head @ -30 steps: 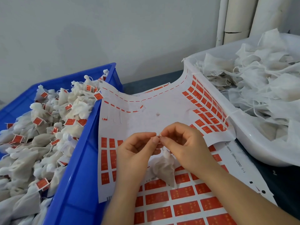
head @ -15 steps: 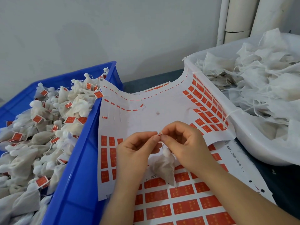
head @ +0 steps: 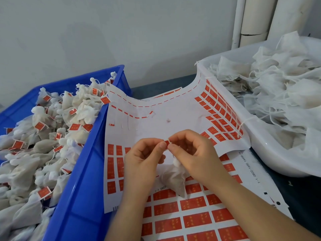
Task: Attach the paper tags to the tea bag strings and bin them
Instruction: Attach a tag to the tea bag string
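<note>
My left hand (head: 144, 159) and my right hand (head: 192, 153) meet over the sticker sheets, and both pinch one small red paper tag (head: 167, 142) between their fingertips. A white tea bag (head: 173, 180) hangs below the tag, under my right hand, resting on the lower sheet; its string is hidden by my fingers. The curled upper sticker sheet (head: 156, 122) has most of its red tags peeled off. The blue bin (head: 83, 180) at left holds several tagged tea bags (head: 52, 136).
A white tub (head: 271, 153) at right is heaped with untagged tea bags (head: 278, 87). A second sheet of red tags (head: 199, 218) lies under my forearms. The wall and white pipes (head: 251, 20) stand behind. Dark tabletop (head: 304, 197) shows at lower right.
Both hands have stayed in place pinching the tag. The fingers have shifted slightly and the tag shows a little more between the fingertips.
</note>
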A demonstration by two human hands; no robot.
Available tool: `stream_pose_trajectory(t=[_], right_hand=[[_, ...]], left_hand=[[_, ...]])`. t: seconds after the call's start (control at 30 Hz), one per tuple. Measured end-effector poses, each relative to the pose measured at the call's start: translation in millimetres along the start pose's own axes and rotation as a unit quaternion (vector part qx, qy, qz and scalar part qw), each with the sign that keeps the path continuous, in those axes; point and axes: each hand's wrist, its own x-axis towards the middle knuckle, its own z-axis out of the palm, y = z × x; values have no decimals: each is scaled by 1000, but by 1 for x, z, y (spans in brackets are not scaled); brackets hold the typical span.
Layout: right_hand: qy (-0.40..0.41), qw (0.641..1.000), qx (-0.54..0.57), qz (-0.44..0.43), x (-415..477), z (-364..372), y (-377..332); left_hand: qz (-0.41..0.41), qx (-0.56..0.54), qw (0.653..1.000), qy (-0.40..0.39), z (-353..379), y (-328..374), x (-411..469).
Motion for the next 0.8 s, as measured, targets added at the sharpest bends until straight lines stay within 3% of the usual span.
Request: stream_pose_trajectory(t=[0.23,0.37,0.5,0.6,0.8], right_hand=[[-21,999,-13,21,1,-1,0],[-93,993,-66,36,1,-5,-3],[-201,953,-220,43,1,-9,-4],[-256,925,-275,50,1,-11,-6],[-241,924,-296,31,0,-8,-3]], left_hand=[[4,-25,999,24,0,-3,3],[3,-39,998,46,-1,-4,3],[-13,-48,996,69,-2,-6,4],[-22,-56,996,69,-2,-7,5],[-35,-53,995,76,-3,-12,7]])
